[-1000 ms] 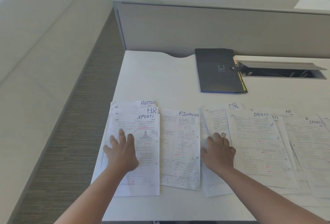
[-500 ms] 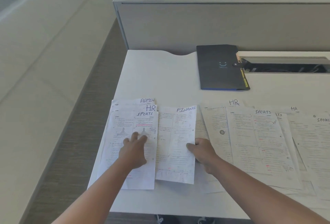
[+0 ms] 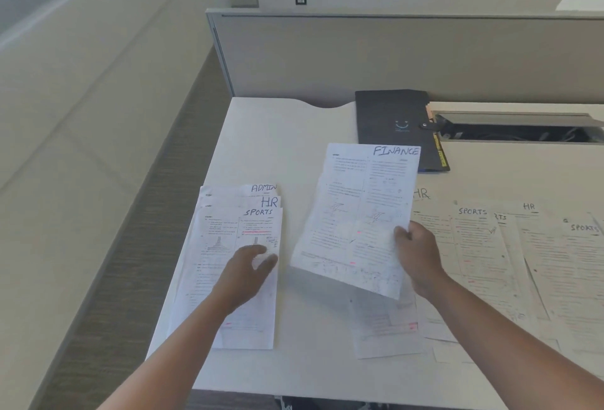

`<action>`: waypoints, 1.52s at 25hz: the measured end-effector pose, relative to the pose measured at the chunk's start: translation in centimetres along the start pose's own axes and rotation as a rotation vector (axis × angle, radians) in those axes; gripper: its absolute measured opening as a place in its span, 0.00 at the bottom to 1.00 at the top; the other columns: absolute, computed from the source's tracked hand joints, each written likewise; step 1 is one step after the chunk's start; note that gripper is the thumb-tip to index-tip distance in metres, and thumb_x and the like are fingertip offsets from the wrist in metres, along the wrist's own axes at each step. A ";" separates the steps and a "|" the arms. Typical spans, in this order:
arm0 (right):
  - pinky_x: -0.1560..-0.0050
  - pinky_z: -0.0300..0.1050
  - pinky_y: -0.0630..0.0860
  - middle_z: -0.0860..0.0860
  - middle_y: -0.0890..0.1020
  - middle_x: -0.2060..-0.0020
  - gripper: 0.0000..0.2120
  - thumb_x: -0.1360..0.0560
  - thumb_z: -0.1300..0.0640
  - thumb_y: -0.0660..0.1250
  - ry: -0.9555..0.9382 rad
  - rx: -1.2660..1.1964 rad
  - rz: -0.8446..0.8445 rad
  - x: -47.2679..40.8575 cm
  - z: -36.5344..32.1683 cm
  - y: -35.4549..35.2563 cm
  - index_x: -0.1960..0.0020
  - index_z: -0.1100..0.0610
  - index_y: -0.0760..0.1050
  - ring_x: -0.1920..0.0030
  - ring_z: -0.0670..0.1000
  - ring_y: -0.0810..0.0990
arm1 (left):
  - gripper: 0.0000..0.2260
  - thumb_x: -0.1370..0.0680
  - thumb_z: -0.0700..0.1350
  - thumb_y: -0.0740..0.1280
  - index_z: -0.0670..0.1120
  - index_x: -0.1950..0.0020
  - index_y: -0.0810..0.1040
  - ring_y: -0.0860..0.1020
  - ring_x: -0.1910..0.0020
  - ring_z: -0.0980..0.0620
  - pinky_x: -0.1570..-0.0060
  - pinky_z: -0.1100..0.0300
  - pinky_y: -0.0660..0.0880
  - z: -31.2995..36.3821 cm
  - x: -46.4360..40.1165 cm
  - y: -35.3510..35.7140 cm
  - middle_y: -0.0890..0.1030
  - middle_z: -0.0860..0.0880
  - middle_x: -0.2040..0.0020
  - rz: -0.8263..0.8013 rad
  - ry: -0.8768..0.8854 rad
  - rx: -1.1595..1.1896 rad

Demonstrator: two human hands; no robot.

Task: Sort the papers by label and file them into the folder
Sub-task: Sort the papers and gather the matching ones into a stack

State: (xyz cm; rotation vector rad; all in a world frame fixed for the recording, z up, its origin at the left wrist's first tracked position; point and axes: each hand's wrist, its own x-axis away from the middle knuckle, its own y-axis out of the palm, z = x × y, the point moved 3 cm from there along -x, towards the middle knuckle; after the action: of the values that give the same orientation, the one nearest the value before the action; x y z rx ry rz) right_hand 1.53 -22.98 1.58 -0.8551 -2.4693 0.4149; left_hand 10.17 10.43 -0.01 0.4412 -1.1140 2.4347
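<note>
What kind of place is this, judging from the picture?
Most likely an office workstation. A grey partition panel stands behind a white desk, the desk has an open cable slot, and a dark folder lies beside papers labelled FINANCE, HR and SPORTS.

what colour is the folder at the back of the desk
Dark grey, nearly black, with a pale smiley mark on the folder; head view.

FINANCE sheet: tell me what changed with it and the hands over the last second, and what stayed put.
The right hand left the HR-side papers, pinched the FINANCE sheet at its right edge and lifted it off the desk, toward the dark folder. The left hand slid right on the SPORTS sheet and stays over it. The left stack, the other papers and the closed folder did not move.
</note>
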 end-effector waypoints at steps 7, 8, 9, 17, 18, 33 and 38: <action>0.64 0.44 0.73 0.59 0.86 0.57 0.12 0.16 0.55 0.62 0.093 -0.036 -0.440 3.9 1.8 8.1 0.46 0.63 0.80 0.61 0.53 0.79 | 0.15 0.17 0.54 0.68 0.44 0.40 0.81 0.87 0.49 0.45 0.45 0.49 0.81 -0.9 1.5 -2.7 0.88 0.46 0.48 0.007 -0.181 0.756; 0.61 0.47 0.78 0.58 0.88 0.53 0.11 0.16 0.56 0.62 0.129 -0.061 -0.509 5.0 1.7 9.5 0.45 0.60 0.81 0.58 0.54 0.84 | 0.10 0.19 0.46 0.71 0.43 0.41 0.82 0.87 0.51 0.45 0.48 0.49 0.82 -1.9 1.7 -3.3 0.89 0.46 0.51 0.073 -0.206 0.690; 0.57 0.49 0.83 0.56 0.88 0.51 0.10 0.15 0.57 0.62 0.160 -0.076 -0.575 6.2 1.5 10.8 0.45 0.58 0.82 0.54 0.54 0.87 | 0.07 0.21 0.41 0.73 0.43 0.43 0.82 0.87 0.53 0.44 0.50 0.48 0.83 -3.0 1.9 -3.8 0.89 0.47 0.54 0.142 -0.235 0.627; 0.69 0.40 0.70 0.54 0.85 0.63 0.07 0.20 0.62 0.67 0.197 0.102 -0.684 8.5 0.3 17.0 0.57 0.57 0.74 0.69 0.48 0.80 | 0.03 0.24 0.39 0.74 0.46 0.53 0.83 0.87 0.59 0.49 0.53 0.42 0.85 -10.2 3.2 -7.4 0.87 0.51 0.60 0.305 -0.334 0.335; 0.70 0.39 0.70 0.54 0.85 0.64 0.06 0.20 0.62 0.67 0.197 0.126 -0.685 8.5 0.2 17.3 0.56 0.58 0.75 0.69 0.48 0.80 | 0.03 0.24 0.39 0.74 0.47 0.53 0.83 0.87 0.59 0.49 0.53 0.42 0.85 -10.5 3.2 -7.7 0.87 0.51 0.60 0.306 -0.335 0.325; 0.72 0.36 0.69 0.52 0.86 0.63 0.04 0.23 0.60 0.67 0.178 0.110 -0.494 5.8 0.8 9.8 0.54 0.59 0.80 0.68 0.48 0.79 | 0.25 0.23 0.44 0.72 0.49 0.27 0.71 0.75 0.40 0.44 0.41 0.50 0.74 -3.6 2.7 -2.5 0.75 0.50 0.41 0.358 -0.057 -0.007; 0.67 0.41 0.73 0.51 0.86 0.63 0.05 0.24 0.62 0.65 0.125 0.112 -0.390 3.5 3.1 1.7 0.56 0.60 0.80 0.67 0.49 0.78 | 0.20 0.22 0.47 0.72 0.48 0.31 0.75 0.77 0.47 0.53 0.48 0.61 0.70 4.3 2.7 7.7 0.75 0.51 0.41 0.061 0.067 0.026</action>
State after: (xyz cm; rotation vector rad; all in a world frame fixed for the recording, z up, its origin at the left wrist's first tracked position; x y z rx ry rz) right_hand -1.68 -19.85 -0.56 -0.3296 -2.3947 0.3433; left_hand 4.44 3.26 -1.00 0.3350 -1.0836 2.5003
